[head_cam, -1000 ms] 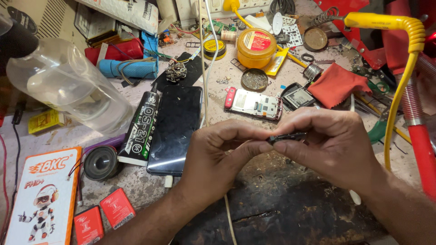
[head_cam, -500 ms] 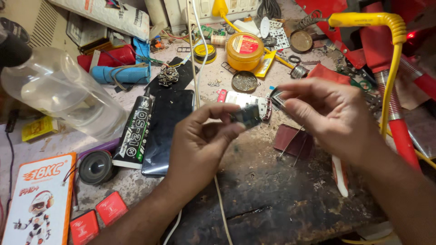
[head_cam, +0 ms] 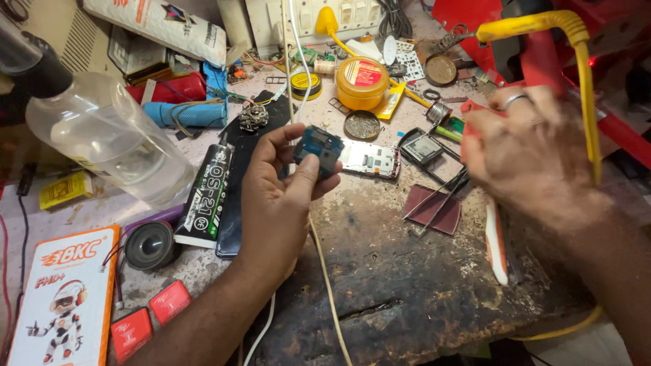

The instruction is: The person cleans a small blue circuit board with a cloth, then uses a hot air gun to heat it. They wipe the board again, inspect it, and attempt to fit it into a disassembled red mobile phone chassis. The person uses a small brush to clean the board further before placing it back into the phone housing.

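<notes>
**Small blue board held up over a crowded repair bench**

From the head camera, looking down: the left hand point(head_cam: 281, 196) is raised above the bench with its fingers curled round a small blue circuit board point(head_cam: 319, 148). The thumb presses on the board's near face and the fingertips grip its left edge, so the board stands nearly upright, near the middle of the scene and just left of a stripped white phone body point(head_cam: 369, 159) lying flat on the bench.

The right hand point(head_cam: 532, 156) is off to the right, blurred by motion, with a ring on one finger. Its fingers are bunched loosely and it holds a pair of thin metal tweezers point(head_cam: 437, 196) whose tips point down and left over a dark red square of sandpaper point(head_cam: 434, 210). How tightly it pinches them I cannot tell through the blur.

Around the hands the dark worn bench top point(head_cam: 407, 291) is cluttered. A clear plastic bottle point(head_cam: 102, 139) lies tilted at the far left, with a black glue tube point(head_cam: 207, 196) and a dark phone screen point(head_cam: 237, 196) lying between it and the left hand. A small round speaker point(head_cam: 150, 245) sits nearer, beside an orange printed box point(head_cam: 64, 298). Farther off stands a yellow round tin point(head_cam: 361, 83), and a yellow hose point(head_cam: 576, 61) curves down the right side.
</notes>
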